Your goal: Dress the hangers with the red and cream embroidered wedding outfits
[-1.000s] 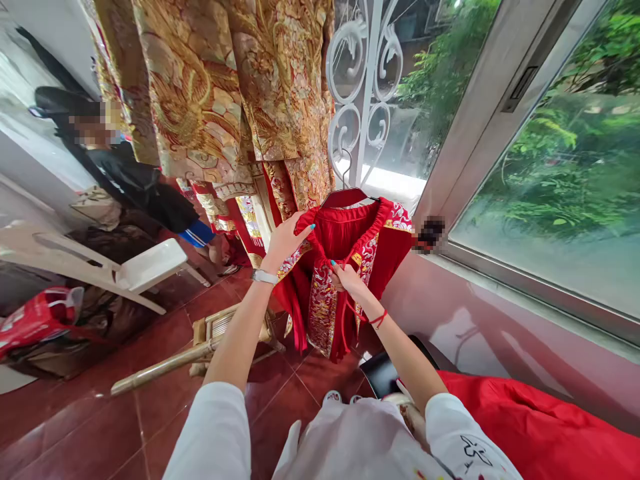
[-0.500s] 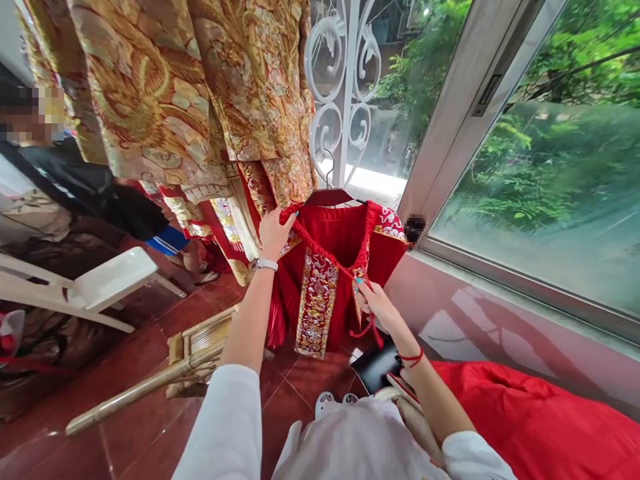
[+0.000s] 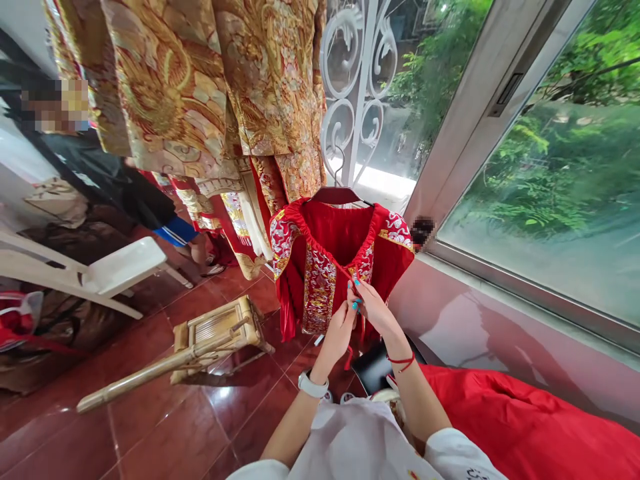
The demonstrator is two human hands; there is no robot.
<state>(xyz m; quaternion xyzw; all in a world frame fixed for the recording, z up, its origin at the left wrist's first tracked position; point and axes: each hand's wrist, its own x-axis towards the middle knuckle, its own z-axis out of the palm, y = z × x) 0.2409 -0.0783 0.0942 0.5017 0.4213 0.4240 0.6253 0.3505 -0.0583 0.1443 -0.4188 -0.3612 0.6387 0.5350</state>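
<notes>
A red garment (image 3: pixel 320 293) with gold and silver embroidered panels hangs in front of me on a dark hanger (image 3: pixel 337 195). The gathered neckline closes with a red drawstring (image 3: pixel 349 359), whose end dangles below my hands. My left hand (image 3: pixel 340 331) is closed at the lower point of the neckline, fingertips pinched on the cord. Beside it, touching it, my right hand (image 3: pixel 373 307) also has its fingers closed on the drawstring. The exact spot where the fingers grip is partly hidden by the hands themselves.
Gold embroidered garments (image 3: pixel 175 87) hang at upper left. A bamboo chair (image 3: pixel 215 340) and a white chair (image 3: pixel 125 263) stand on the red tiles, with a person (image 3: pixel 115 180) behind. Red fabric (image 3: pixel 515 413) lies at right, below the window (image 3: pixel 540 200). White scrollwork (image 3: pixel 361 93) rises behind the hanger.
My left hand has left the garment's left shoulder and come down and right to meet my right hand at the drawstring. The view has shifted slightly left.
</notes>
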